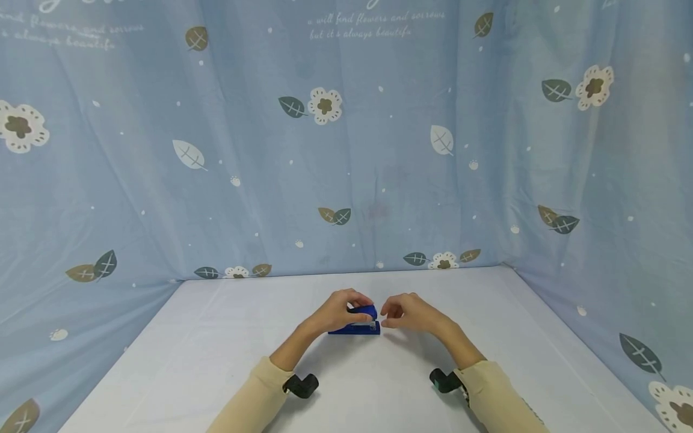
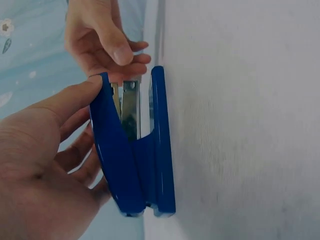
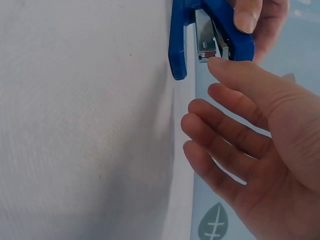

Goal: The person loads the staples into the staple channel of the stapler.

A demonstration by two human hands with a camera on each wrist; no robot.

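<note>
A blue stapler [image 1: 354, 330] stands on the white table, its front end pointing right. My left hand [image 1: 337, 311] grips its top arm from above, thumb on the near side and fingers on the far side. In the left wrist view, the stapler [image 2: 117, 160] shows a gap between the top arm and its metal staple channel [image 2: 130, 107], which sits above the base. My right hand [image 1: 415, 314] hovers just off the front end, fingers loosely bent and holding nothing. Its thumb tip appears close to the channel's end in the right wrist view; contact cannot be made out.
The table [image 1: 216, 337] has a white cover. A blue curtain [image 1: 379, 150] with flowers and leaves hangs behind it and along both sides. Black wrist devices [image 1: 301, 385] are worn at both cuffs.
</note>
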